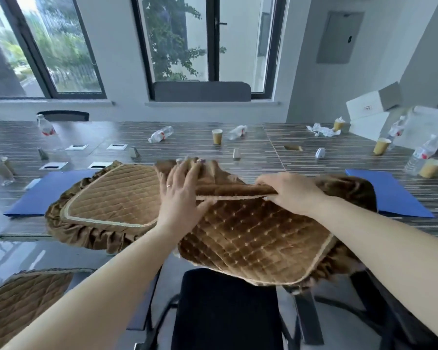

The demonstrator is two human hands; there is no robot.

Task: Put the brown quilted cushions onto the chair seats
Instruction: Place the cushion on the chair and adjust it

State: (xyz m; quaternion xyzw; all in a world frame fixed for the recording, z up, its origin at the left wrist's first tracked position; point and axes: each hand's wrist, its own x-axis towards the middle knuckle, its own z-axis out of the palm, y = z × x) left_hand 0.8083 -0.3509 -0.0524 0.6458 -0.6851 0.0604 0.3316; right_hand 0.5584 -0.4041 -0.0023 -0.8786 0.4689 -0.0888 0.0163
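Brown quilted fabric is bunched under my right hand (288, 192), whose fingers curl round the folded far edge of the top cushion (250, 238) and pinch it. My left hand (180, 195) lies just beside that grip, fingers straight and spread, pressing flat where this cushion overlaps a second cushion (111, 200) lying to the left of my hands on the table (263, 152).

From the grip the held cushion runs back toward me, its long side slanting from my left hand down to the near right, and its near corner hangs past the table edge. Straight below that overhang, nearer to me than either hand, is the dark chair seat (223, 306), still bare. So I judge the coming move is a pull toward my body and downward, with the right hand leading since it has the hold.

Further out, low to my left, a third cushion (23, 299) lies; I cannot tell what it rests on. Beyond my hands are blue folders (390, 193), paper cups (217, 136) and water bottles (161, 134).
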